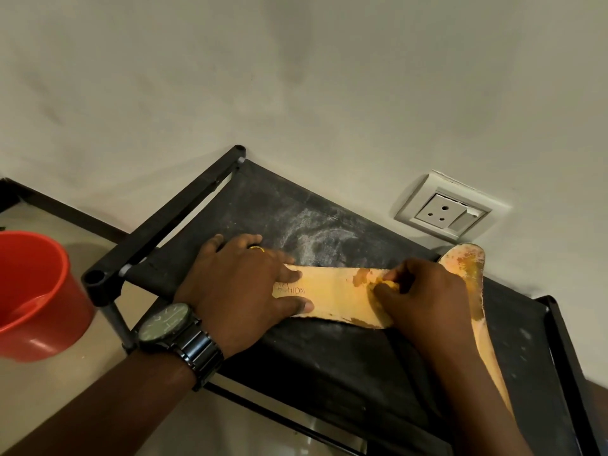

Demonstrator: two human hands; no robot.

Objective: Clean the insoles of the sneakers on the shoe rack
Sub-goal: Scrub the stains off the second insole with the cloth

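Observation:
A tan insole [335, 296] with printed lettering lies flat on the black fabric top of the shoe rack [329, 353]. My left hand [240, 287], with a ring and a wristwatch, presses its heel end down with spread fingers. My right hand [424, 297] pinches a small yellow cloth or sponge [386, 284] against the insole's stained, darker part. A second insole [473, 291], worn and blotchy, lies along the rack's right side, partly hidden under my right forearm.
A red plastic bucket [36, 291] stands on the floor at the left. A white wall socket [444, 212] sits just behind the rack. The rack's top shows pale dusty smears [316, 232]. Its black frame bars [164, 218] edge the left side.

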